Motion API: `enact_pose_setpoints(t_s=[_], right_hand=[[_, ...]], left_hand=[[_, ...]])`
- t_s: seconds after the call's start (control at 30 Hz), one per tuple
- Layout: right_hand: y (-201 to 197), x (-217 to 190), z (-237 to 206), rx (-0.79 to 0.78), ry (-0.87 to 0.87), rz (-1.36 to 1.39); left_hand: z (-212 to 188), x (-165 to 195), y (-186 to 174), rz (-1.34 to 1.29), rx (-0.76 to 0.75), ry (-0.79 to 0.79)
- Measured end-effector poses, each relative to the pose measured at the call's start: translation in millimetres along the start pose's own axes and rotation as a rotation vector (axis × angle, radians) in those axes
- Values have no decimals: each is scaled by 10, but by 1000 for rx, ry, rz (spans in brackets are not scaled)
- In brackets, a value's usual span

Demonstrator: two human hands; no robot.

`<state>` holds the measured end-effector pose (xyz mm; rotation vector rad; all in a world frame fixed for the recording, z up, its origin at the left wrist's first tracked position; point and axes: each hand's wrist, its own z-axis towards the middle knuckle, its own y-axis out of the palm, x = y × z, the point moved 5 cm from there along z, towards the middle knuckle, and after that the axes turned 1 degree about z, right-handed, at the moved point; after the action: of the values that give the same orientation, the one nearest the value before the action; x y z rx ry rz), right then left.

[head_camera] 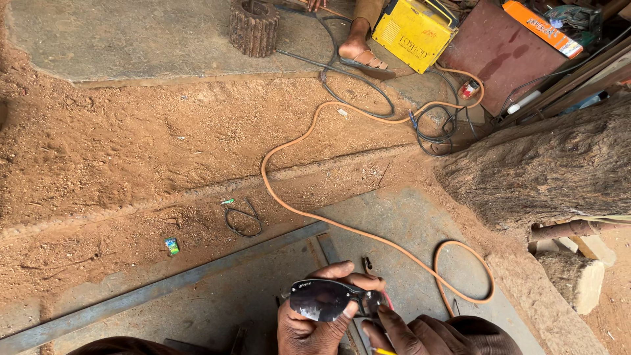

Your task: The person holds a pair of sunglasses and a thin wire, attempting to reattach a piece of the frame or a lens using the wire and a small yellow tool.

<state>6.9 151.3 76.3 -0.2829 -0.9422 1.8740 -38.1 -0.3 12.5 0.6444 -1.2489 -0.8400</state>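
A pair of dark glasses (322, 299) with black tinted lenses is low in the middle of the head view. My left hand (315, 325) grips them from below and around the left lens. My right hand (407, 332) pinches their right end with thumb and fingers. Under the hands lies a flat grey metal frame (197, 279) on a concrete slab. An orange cable (309, 135) winds over the ground from the right of my hands up to a yellow welding machine (415, 33) at the top.
Another person's sandalled foot (363, 56) rests beside the welding machine. A ribbed round block (254, 26) stands at top centre. Black cables (358, 98) loop nearby. A rough tree trunk (552, 171) fills the right. Reddish loose soil (131, 151) covers the middle ground.
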Motion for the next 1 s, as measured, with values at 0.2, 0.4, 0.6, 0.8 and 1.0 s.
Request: enact_pose_setpoints(t_s=[0.2, 0.4, 0.6, 0.8, 1.0], right_hand=[[66, -14, -136, 82, 111, 43], [166, 101, -339, -26, 123, -25], [181, 65, -302, 13, 334, -33], [143, -15, -192, -29, 292, 112], [187, 71, -54, -174, 437, 21]], left_hand=[[-26, -37, 3, 110, 14, -1], [-63, -88, 15, 138, -2, -7], [-76, -222, -28, 67, 74, -124], [-92, -242, -24, 27, 113, -84], [-91, -334, -69, 13, 173, -175]])
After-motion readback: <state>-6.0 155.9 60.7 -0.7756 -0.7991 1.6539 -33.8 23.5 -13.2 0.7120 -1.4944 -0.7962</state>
